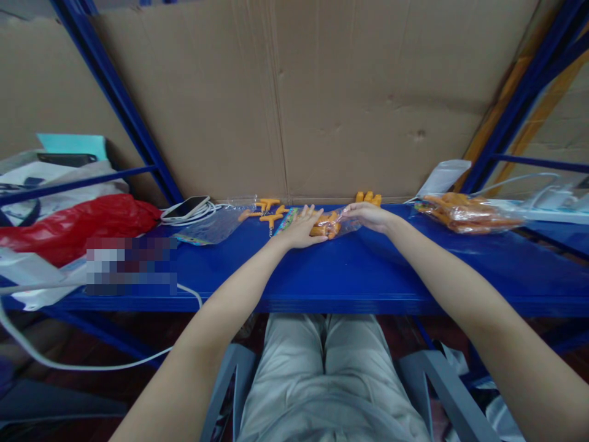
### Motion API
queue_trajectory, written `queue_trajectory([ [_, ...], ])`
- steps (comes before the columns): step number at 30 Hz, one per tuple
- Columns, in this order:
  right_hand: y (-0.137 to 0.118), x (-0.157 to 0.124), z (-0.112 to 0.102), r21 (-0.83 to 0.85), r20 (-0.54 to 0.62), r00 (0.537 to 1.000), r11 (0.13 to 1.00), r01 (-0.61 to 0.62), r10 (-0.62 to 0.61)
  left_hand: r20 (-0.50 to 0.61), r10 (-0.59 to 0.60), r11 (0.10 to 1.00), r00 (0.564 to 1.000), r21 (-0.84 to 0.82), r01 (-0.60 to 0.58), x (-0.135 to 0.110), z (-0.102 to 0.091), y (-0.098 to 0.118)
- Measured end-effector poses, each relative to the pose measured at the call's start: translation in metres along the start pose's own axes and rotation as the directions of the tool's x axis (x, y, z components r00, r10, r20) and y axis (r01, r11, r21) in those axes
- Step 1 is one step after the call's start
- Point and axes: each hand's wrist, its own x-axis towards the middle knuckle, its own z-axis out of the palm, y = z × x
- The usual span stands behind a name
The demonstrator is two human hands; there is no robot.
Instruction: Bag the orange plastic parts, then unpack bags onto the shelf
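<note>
A clear plastic bag with orange plastic pieces (328, 224) inside lies on the blue shelf (350, 270), its colourful header at the left end. My left hand (301, 229) rests flat over the bag with fingers stretched out, covering part of it. At the bag's right end, the fingers of my right hand (372, 217) are closed on the plastic. Loose orange T-shaped pieces (271, 216) lie left of my left hand. Just behind my right hand stands another orange piece (367, 197), knobbly on top.
Left of the loose pieces are a flat clear bag (216, 226), a phone (186, 209) with a white cable, and a red plastic bag (87, 224). To the right lies a filled bag of orange pieces (460, 212) near a white power strip (543, 212). Cardboard (322, 104) backs the shelf.
</note>
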Motion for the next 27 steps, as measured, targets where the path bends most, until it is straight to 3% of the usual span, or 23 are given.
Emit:
queue_trajectory([
  [6, -0.003, -0.004, -0.001, -0.173, -0.015, 0.999, 0.984, 0.042, -0.046, -0.039, -0.01, 1.0, 0.999, -0.02, 0.009, -0.001, 0.001, 0.002],
  [13, 0.003, 0.0, -0.005, -0.116, 0.051, 0.996, 0.99, 0.084, -0.079, -0.091, 0.005, 1.0, 0.996, -0.021, -0.007, 0.002, 0.007, -0.003],
  [19, 0.004, -0.004, -0.009, -0.217, 0.101, 0.995, 0.976, 0.013, 0.009, -0.111, -0.001, 1.0, 0.994, 0.0, 0.001, 0.002, 0.009, -0.003],
  [27, 0.013, 0.002, -0.001, -0.357, 0.187, 0.982, 0.933, 0.036, 0.033, -0.105, -0.036, 0.997, 0.994, 0.059, 0.043, 0.001, 0.007, 0.005],
])
